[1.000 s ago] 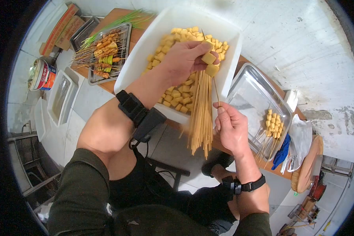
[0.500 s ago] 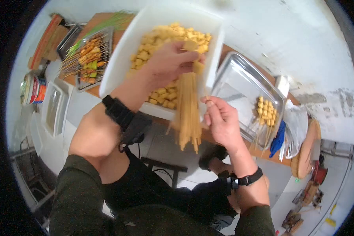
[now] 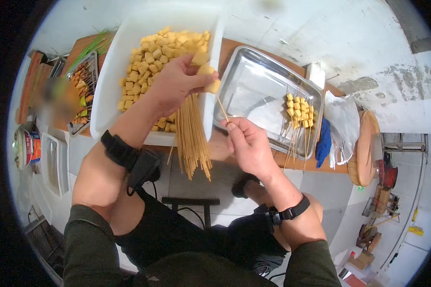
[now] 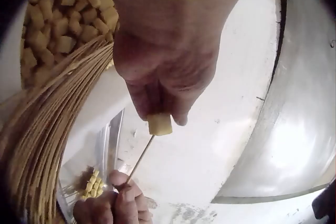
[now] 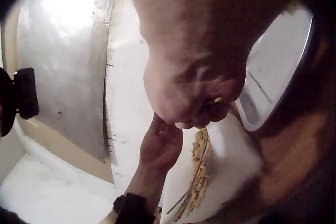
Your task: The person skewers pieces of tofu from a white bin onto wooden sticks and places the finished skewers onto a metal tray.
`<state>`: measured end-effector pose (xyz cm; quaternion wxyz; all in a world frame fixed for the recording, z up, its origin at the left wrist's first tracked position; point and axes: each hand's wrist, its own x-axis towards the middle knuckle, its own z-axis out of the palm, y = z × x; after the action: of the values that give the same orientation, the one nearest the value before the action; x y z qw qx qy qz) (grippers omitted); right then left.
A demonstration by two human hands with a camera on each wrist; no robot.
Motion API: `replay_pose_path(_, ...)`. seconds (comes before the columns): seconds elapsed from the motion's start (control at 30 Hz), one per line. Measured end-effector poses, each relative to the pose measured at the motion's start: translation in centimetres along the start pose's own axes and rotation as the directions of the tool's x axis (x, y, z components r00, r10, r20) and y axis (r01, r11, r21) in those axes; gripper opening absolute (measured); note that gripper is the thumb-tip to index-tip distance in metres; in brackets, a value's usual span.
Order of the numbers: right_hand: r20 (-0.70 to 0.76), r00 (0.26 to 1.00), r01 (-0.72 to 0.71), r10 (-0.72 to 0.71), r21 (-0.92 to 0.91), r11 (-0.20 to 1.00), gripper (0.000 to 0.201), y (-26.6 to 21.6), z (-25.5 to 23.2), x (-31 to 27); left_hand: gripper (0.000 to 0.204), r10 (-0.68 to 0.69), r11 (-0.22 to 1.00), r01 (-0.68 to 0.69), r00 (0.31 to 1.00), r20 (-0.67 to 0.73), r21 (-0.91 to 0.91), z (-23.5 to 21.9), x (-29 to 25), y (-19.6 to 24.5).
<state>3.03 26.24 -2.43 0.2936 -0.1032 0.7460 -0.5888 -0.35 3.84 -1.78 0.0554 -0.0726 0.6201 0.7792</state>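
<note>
My left hand (image 3: pixel 175 82) is over the right side of a white tub, its fingers and thumb gripping yellow tofu-like cubes (image 3: pixel 212 86) threaded on a skewer. From under the same hand hangs a thick bundle of bamboo skewers (image 3: pixel 192 138), points hidden behind the palm. Lower and to the right, my right hand (image 3: pixel 251 147) pinches the bare lower end of the loaded skewer (image 3: pixel 222 106) between thumb and fingers. The left wrist view shows the lowest cube (image 4: pixel 160 124) at the left fingertips, with the skewer slanting down to the right hand (image 4: pixel 119 200).
Many loose cubes fill the white tub (image 3: pixel 214 62). Right of it, a steel tray (image 3: pixel 246 91) bears several finished skewers (image 3: pixel 299 111). A blue cloth (image 3: pixel 323 141), a plastic bag (image 3: pixel 342 119) and a round wooden board (image 3: pixel 364 148) lie beyond. Another tray of skewers (image 3: pixel 84 86) stands left.
The head view has turned right, so the tub and trays appear further left. Both hands, still gripping the loaded skewer, have shifted right relative to the tub, towards the steel tray.
</note>
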Motion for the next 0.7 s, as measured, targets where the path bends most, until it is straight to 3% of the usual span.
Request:
replay_pose_path(0.1,-0.055,0.998,0.01,-0.014,-0.072,0.997,0.024,-0.1,-1.0,-0.6,0.03,-0.049,0.995,0.046,0.998,0.028,0.09,-0.4,0.5,-0.3)
replay_pose_path(0.13,-0.119,0.988,0.074,-0.096,-0.174,0.982,0.023,0.6,-2.0,-0.4,0.03,-0.044,0.995,0.041,0.999,0.024,0.092,-0.8,0.7,0.0)
replay_pose_path(0.17,-0.168,0.969,0.132,-0.183,-0.275,0.952,0.023,1.3,-3.4,-0.3,0.03,-0.016,0.988,0.026,0.998,-0.064,0.153,-1.5,1.0,0.4)
replay_pose_path(0.23,-0.316,0.936,-0.053,-0.155,-0.564,0.824,0.023,0.1,-7.1,-0.7,0.03,0.02,0.976,0.022,0.983,-0.184,0.219,-4.3,1.5,0.8)
replay_pose_path(0.27,-0.349,0.889,-0.003,-0.297,-0.652,0.758,0.025,2.1,-9.9,-0.5,0.033,-0.011,0.951,0.08,0.974,-0.226,0.299,-7.0,1.9,0.9)
replay_pose_path(0.3,-0.456,0.877,-0.197,-0.148,-0.623,0.757,0.025,0.9,-11.1,-1.0,0.036,-0.043,0.915,0.148,0.961,-0.273,0.375,-9.5,1.6,1.2)
replay_pose_path(0.33,-0.444,0.825,-0.139,-0.35,-0.759,0.635,0.025,3.9,-14.3,-1.0,0.036,-0.037,0.909,0.161,0.95,-0.31,0.385,-11.2,0.8,1.7)
replay_pose_path(0.4,-0.478,0.851,-0.286,-0.217,-0.768,0.573,0.028,4.6,-17.2,-2.3,0.04,-0.046,0.64,0.336,0.914,-0.402,0.691,-13.6,-0.3,2.4)
replay_pose_path(0.43,-0.495,0.853,-0.349,-0.168,-0.779,0.521,0.029,5.0,-18.0,-2.6,0.04,-0.044,0.634,0.349,0.907,-0.419,0.69,-15.1,-0.6,2.2)
replay_pose_path(0.5,-0.481,0.868,-0.367,-0.12,-0.786,0.497,0.03,6.0,-18.5,-2.7,0.041,-0.067,0.189,0.311,0.95,-0.304,0.931,-17.4,-1.1,1.2)
replay_pose_path(0.57,-0.477,0.875,-0.39,-0.078,-0.792,0.469,0.03,6.7,-18.8,-2.0,0.041,-0.015,0.189,0.341,0.939,-0.344,0.921,-17.7,-2.0,0.0)
replay_pose_path(0.63,-0.472,0.881,-0.452,0.028,-0.823,0.343,0.031,7.2,-18.9,-1.5,0.041,-0.153,0.126,0.376,0.922,-0.356,0.918,-17.2,-1.8,-0.3)
replay_pose_path(0.7,-0.446,0.895,-0.413,-0.021,-0.845,0.34,0.03,7.5,-19.5,-1.5,0.04,-0.198,0.135,0.407,0.905,-0.377,0.904,-17.4,-1.6,-1.5)
